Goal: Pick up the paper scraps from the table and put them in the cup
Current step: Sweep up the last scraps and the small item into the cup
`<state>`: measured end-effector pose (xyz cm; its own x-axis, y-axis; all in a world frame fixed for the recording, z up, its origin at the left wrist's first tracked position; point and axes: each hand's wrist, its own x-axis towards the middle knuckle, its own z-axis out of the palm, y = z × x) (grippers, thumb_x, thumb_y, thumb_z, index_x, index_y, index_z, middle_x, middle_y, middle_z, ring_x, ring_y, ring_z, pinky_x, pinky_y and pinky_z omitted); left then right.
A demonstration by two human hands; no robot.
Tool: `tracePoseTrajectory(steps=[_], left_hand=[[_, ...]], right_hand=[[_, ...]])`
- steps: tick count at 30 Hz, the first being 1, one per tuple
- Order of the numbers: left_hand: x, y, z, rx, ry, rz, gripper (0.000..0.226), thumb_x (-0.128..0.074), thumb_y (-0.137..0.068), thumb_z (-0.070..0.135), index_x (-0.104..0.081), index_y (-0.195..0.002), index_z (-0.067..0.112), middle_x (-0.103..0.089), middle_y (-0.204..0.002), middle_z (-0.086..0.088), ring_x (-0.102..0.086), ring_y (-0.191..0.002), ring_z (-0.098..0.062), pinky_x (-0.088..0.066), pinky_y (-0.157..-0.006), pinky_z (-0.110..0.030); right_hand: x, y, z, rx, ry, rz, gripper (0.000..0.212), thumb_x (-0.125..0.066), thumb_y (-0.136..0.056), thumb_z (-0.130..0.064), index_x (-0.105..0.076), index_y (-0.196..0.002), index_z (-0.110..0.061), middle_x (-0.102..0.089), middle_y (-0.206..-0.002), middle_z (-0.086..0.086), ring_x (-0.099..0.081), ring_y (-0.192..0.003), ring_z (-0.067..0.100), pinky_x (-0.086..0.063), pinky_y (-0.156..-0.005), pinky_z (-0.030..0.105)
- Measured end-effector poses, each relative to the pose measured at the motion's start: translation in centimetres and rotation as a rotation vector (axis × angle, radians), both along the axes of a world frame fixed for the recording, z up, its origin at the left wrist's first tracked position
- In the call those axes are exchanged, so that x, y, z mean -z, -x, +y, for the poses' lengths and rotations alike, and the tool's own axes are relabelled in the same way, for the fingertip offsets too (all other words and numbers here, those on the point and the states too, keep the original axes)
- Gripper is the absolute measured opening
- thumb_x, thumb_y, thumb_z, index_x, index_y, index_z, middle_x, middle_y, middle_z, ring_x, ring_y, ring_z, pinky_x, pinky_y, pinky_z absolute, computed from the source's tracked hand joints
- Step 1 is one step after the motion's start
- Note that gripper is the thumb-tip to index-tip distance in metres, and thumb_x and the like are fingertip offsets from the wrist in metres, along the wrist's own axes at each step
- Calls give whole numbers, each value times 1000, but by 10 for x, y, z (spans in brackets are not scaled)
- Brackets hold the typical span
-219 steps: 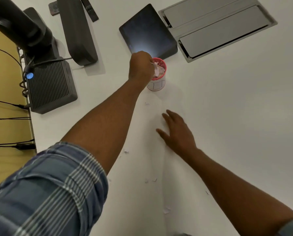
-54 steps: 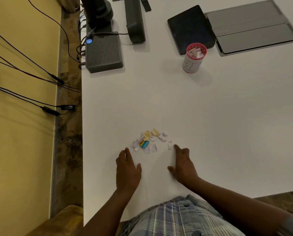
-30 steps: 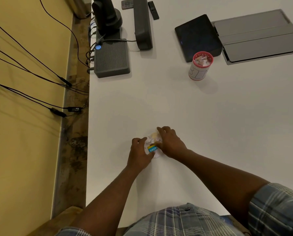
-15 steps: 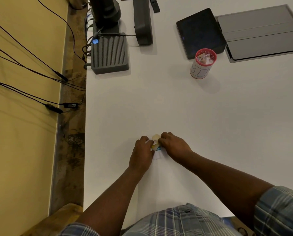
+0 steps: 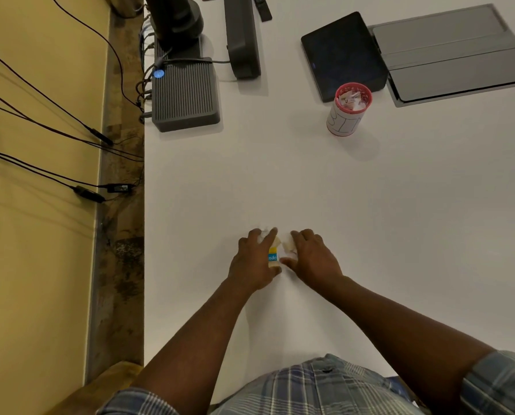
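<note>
White, cream and yellow-and-blue torn paper scraps [image 5: 273, 255] sit bunched in a small heap at lower centre of the frame, on the smooth matte white surface [image 5: 400, 235]. The left hand [image 5: 254, 262] and the right hand [image 5: 313, 259] cup the heap from either side, fingers curled inward. Each grip is narrow and pressed against the pile. Whether either hand has lifted the paper clear of the surface, I cannot tell.

These scraps likely weigh almost nothing, bend at a touch and cannot break. Being thin and flat, single bits would probably cling to the slick top and resist a pinch, and loose ones could flutter off in transit. Squeezing the heap into one wad between the two palms, then closing the fingers under and around it, looks the surest hold. The one printed scrap, yellow with a blue band, seems a little stiffer than the rest.

At upper right of the frame, well apart from the hands, stands the cylindrical white paper cup with a red rim [image 5: 348, 110], upright and already holding crumpled scraps near its mouth. It looks light enough to tip if knocked, so dropping the wad in from above seems wise.
</note>
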<state>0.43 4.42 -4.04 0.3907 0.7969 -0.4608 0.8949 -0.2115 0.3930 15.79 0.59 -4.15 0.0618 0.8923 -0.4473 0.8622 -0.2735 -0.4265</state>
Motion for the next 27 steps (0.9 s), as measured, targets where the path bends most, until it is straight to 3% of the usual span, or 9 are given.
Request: tracePoseTrajectory(steps=[3,6,9,15,19,21,23,27], left_hand=[[4,-1,-1,74,-35,-33,55,-64,-86,36,-44,-136,27,-34,-143,-1,-39,-120,-21,-44,-90,-29],[5,3,-6,63,-113,-126,26,-53,-92,26,-60,-115,18,-50,-124,1,-49,-107,-19,-48,-81,-26],[7,10,-11,32,-160,-113,26,-49,-94,16,-63,-116,16,-56,-114,-1,-51,-101,-17,-48,-81,-25],[8,13,-17,-49,-177,-106,30,-56,-90,15,-60,-120,11,-62,-117,-5,-57,-104,-19,-44,-85,-23],[6,11,-15,-59,-153,-81,17,-57,-84,8,-66,-98,6,-68,-96,-9,-63,-89,-24,-50,-76,-33],[5,11,-11,-97,-122,-92,16,-60,-82,6,-69,-95,7,-70,-92,-8,-65,-85,-23,-50,-74,-32],[4,13,-5,-196,-78,-141,19,-67,-79,6,-72,-97,11,-73,-95,-6,-66,-86,-19,-51,-74,-25],[-4,13,12,-333,-35,-214,19,-73,-75,6,-74,-93,11,-74,-93,-5,-63,-80,-10,-44,-72,-14]], right_hand=[[4,11,-8,-74,6,-32,69,-61,-86,-47,-33,-140,-16,-40,-130,6,-41,-118,22,-51,-84,35],[11,20,-18,-208,-79,-106,48,-63,-87,-30,-45,-129,-13,-46,-120,9,-47,-107,25,-49,-64,33],[11,25,-28,-334,-159,-140,29,-61,-86,-11,-56,-115,-6,-53,-103,12,-55,-90,27,-38,-50,30],[6,29,-36,-432,-152,-179,15,-68,-82,-9,-63,-96,-5,-59,-87,10,-57,-76,24,-37,-47,29],[7,26,-35,-458,-128,-184,7,-64,-83,-5,-63,-90,-6,-59,-86,10,-56,-77,24,-40,-48,31],[6,23,-32,-429,-156,-190,6,-65,-80,-5,-63,-85,-8,-58,-83,8,-56,-74,23,-36,-48,30],[7,18,-25,-321,-133,-137,11,-54,-85,-3,-63,-91,-7,-58,-91,9,-58,-84,27,-35,-57,31],[5,-9,-8,121,-148,87,25,-54,-85,-3,-73,-100,-8,-71,-102,11,-65,-94,29,-45,-78,26]])
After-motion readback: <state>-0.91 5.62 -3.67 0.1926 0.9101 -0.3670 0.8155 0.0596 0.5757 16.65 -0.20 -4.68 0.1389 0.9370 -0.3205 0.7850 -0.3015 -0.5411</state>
